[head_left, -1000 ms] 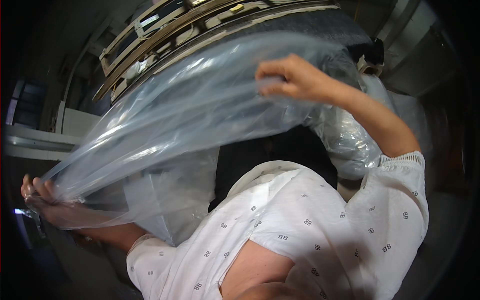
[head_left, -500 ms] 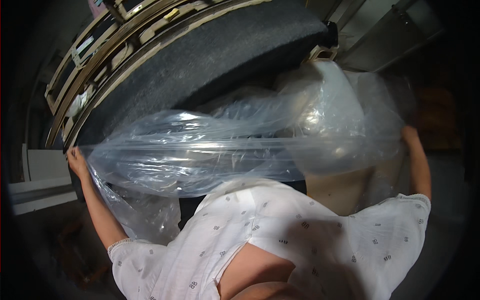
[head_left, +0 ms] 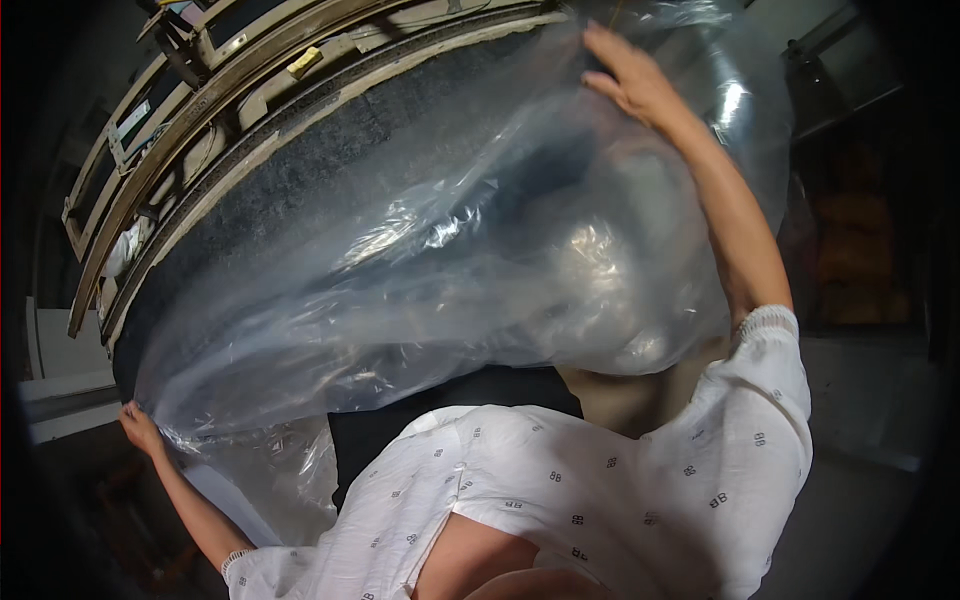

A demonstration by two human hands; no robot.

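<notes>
A large clear plastic sheet (head_left: 400, 300) spreads in shiny folds in front of me, over much of a dark grey padded surface. At the far left, my left hand (head_left: 140, 427) is closed on the sheet's edge, its fingers small and partly hidden. My right hand (head_left: 640, 85) reaches far forward on the right, over the sheet's far part. Its fingers are stretched out, with the thumb apart from them. Through the film on the right, a pale rounded shape shows, too hazy to name.
The dark grey padded surface (head_left: 240, 210) curves away beyond the sheet. Along its far edge run long metal and wooden rails (head_left: 190, 150), with a small yellow object (head_left: 304, 62) on them. A pale panel (head_left: 70, 345) stands at the left.
My right hand has swung forward and inward from the right side, drawing the sheet over more of the grey surface. My left hand has come lower and nearer, still gripping the edge.
</notes>
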